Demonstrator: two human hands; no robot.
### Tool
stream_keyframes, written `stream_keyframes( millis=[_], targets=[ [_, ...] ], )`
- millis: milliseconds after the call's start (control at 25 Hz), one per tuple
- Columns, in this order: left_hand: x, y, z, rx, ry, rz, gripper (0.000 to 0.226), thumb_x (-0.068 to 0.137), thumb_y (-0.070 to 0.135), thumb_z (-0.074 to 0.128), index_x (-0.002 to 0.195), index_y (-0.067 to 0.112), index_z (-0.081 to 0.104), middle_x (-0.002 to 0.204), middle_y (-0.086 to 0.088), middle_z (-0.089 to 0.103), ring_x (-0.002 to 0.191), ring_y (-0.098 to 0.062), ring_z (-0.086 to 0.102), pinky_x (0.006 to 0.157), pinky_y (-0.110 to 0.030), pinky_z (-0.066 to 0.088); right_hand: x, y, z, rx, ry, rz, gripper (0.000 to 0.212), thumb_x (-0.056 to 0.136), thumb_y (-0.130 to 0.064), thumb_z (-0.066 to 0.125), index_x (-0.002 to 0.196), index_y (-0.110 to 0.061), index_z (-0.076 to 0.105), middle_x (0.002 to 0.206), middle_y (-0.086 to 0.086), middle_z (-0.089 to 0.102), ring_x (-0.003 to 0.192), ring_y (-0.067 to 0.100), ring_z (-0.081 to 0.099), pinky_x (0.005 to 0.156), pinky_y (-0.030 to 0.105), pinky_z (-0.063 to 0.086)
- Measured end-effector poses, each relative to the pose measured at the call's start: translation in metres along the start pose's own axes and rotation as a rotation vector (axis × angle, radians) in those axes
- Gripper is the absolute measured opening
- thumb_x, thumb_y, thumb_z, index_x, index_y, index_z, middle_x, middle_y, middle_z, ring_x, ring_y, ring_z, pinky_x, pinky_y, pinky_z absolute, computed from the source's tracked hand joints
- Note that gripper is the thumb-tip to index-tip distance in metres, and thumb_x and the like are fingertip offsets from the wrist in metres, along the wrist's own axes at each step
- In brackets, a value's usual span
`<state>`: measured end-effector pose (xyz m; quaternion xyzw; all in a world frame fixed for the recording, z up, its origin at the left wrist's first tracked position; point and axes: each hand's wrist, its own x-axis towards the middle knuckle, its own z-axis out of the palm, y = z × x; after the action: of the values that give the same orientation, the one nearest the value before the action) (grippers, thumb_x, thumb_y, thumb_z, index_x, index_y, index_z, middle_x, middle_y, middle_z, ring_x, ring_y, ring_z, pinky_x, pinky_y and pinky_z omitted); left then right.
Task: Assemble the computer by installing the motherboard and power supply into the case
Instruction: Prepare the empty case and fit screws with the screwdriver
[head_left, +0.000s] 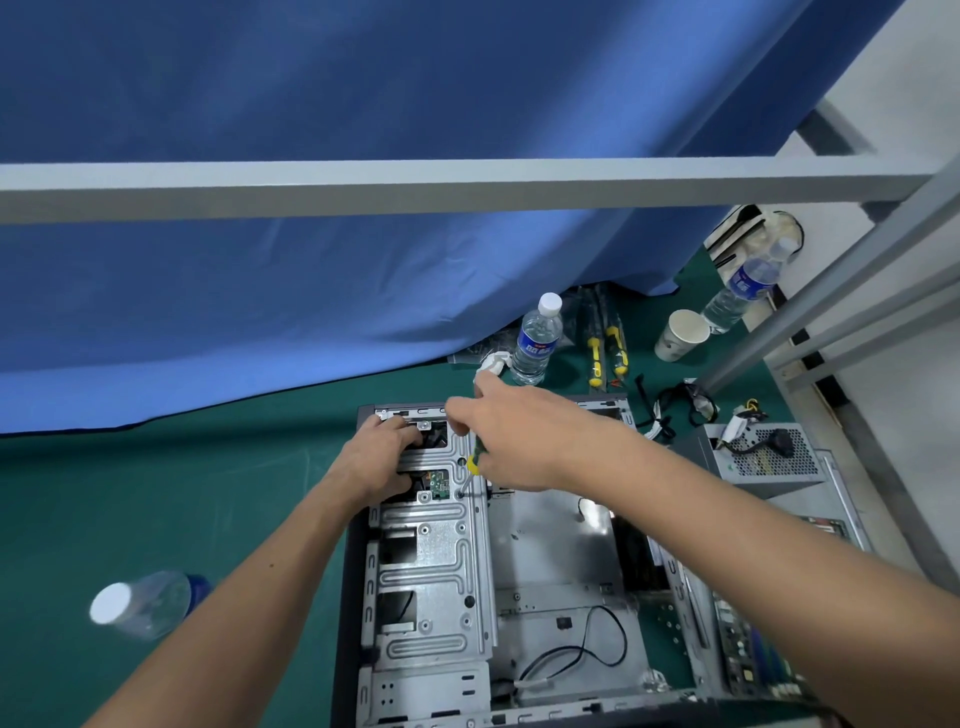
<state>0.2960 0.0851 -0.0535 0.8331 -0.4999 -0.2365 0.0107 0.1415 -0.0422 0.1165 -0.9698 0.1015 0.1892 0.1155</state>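
Note:
An open grey computer case (498, 561) lies flat on the green mat. My right hand (514, 436) grips a green and yellow screwdriver (472, 462) upright, its tip on a screw at the far end of the drive cage (431, 571). My left hand (382, 457) rests on the cage's far end, fingers curled into an opening beside a small green circuit board (439, 483). The power supply (769, 457) sits outside the case at the right. A motherboard (753, 649) lies along the case's right side, partly hidden by my right forearm.
Upright water bottle (537, 338), two yellow-handled tools (605, 353), paper cup (680, 335) and loose cables (675, 410) lie beyond the case. A second bottle (748, 286) leans at the far right. Another bottle (148, 603) lies at the left. A grey frame bar (415, 187) crosses overhead.

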Motion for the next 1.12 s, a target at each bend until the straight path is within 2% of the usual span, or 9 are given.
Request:
stream_keyframes(
  millis=[120, 200, 360, 480, 600, 720, 920, 1000, 1120],
  targets=[
    [0.0, -0.001, 0.001, -0.005, 0.0, 0.005, 0.053, 0.078, 0.024, 0.07, 0.129, 0.023, 0.055, 0.109, 0.006, 0.047, 0.094, -0.017, 0.031, 0.088, -0.032, 0.042, -0.003, -0.008, 0.006, -0.166, 0.171, -0.026, 0.014, 0.097, -0.023, 0.048, 0.106, -0.018, 0.057, 0.091, 0.008, 0.057, 0.079, 0.035, 0.059, 0.055, 0.031, 0.028],
    [-0.001, -0.001, 0.002, -0.005, -0.005, 0.003, 0.051, 0.078, 0.024, 0.07, 0.127, 0.021, 0.055, 0.102, 0.008, 0.041, 0.093, -0.017, 0.031, 0.086, -0.03, 0.04, -0.001, -0.013, 0.014, -0.244, 0.239, 0.015, 0.033, 0.104, -0.04, 0.037, 0.106, -0.015, 0.059, 0.096, 0.008, 0.067, 0.09, 0.033, 0.066, 0.06, 0.032, 0.031],
    [-0.002, -0.001, 0.003, -0.003, -0.002, -0.005, 0.055, 0.079, 0.025, 0.069, 0.132, 0.024, 0.053, 0.114, 0.006, 0.049, 0.094, -0.016, 0.031, 0.089, -0.033, 0.043, 0.0, -0.009, 0.008, -0.02, 0.051, 0.02, 0.026, 0.097, -0.03, 0.05, 0.119, -0.015, 0.048, 0.102, 0.009, 0.042, 0.08, 0.035, 0.057, 0.058, 0.033, 0.031],
    [-0.001, -0.002, 0.003, -0.011, 0.004, -0.005, 0.057, 0.079, 0.024, 0.069, 0.133, 0.025, 0.053, 0.118, 0.006, 0.05, 0.094, -0.016, 0.03, 0.09, -0.037, 0.046, -0.005, -0.006, 0.002, -0.081, 0.088, -0.041, 0.02, 0.091, -0.013, 0.053, 0.11, -0.019, 0.051, 0.092, 0.005, 0.038, 0.067, 0.03, 0.051, 0.049, 0.032, 0.023],
    [-0.001, -0.002, 0.003, -0.013, -0.003, -0.009, 0.055, 0.079, 0.023, 0.069, 0.132, 0.025, 0.054, 0.111, 0.008, 0.047, 0.094, -0.016, 0.029, 0.091, -0.04, 0.046, -0.005, -0.011, 0.007, -0.267, 0.216, 0.008, 0.024, 0.104, -0.034, 0.041, 0.105, -0.016, 0.058, 0.093, 0.007, 0.063, 0.086, 0.031, 0.065, 0.051, 0.031, 0.024],
    [-0.001, -0.002, 0.005, -0.015, -0.004, -0.016, 0.056, 0.079, 0.023, 0.069, 0.133, 0.025, 0.053, 0.115, 0.007, 0.048, 0.095, -0.015, 0.029, 0.091, -0.04, 0.047, -0.003, -0.009, 0.01, -0.189, 0.126, 0.082, 0.038, 0.104, -0.046, 0.037, 0.112, -0.014, 0.055, 0.108, 0.01, 0.06, 0.092, 0.033, 0.063, 0.062, 0.032, 0.033],
    [-0.001, -0.003, 0.004, -0.016, -0.004, -0.015, 0.056, 0.079, 0.024, 0.069, 0.133, 0.027, 0.054, 0.112, 0.009, 0.048, 0.093, -0.015, 0.029, 0.089, -0.039, 0.047, -0.008, -0.004, 0.0, -0.056, -0.01, -0.034, 0.024, 0.09, -0.012, 0.053, 0.112, -0.02, 0.052, 0.1, 0.006, 0.042, 0.077, 0.033, 0.055, 0.059, 0.035, 0.036],
    [-0.001, -0.003, 0.004, -0.021, -0.008, -0.018, 0.056, 0.079, 0.023, 0.069, 0.132, 0.026, 0.054, 0.111, 0.008, 0.047, 0.093, -0.015, 0.029, 0.089, -0.04, 0.047, -0.008, -0.011, 0.004, -0.183, 0.123, -0.007, 0.015, 0.098, -0.022, 0.048, 0.108, -0.017, 0.057, 0.096, 0.009, 0.058, 0.084, 0.034, 0.061, 0.059, 0.033, 0.03],
    [-0.003, -0.003, 0.004, -0.019, -0.006, -0.02, 0.055, 0.079, 0.023, 0.069, 0.132, 0.025, 0.054, 0.106, 0.009, 0.044, 0.094, -0.015, 0.029, 0.089, -0.041, 0.047, -0.005, -0.013, 0.013, -0.239, 0.167, 0.084, 0.037, 0.104, -0.044, 0.036, 0.109, -0.014, 0.057, 0.103, 0.009, 0.065, 0.094, 0.032, 0.065, 0.061, 0.033, 0.032]
  ],
)
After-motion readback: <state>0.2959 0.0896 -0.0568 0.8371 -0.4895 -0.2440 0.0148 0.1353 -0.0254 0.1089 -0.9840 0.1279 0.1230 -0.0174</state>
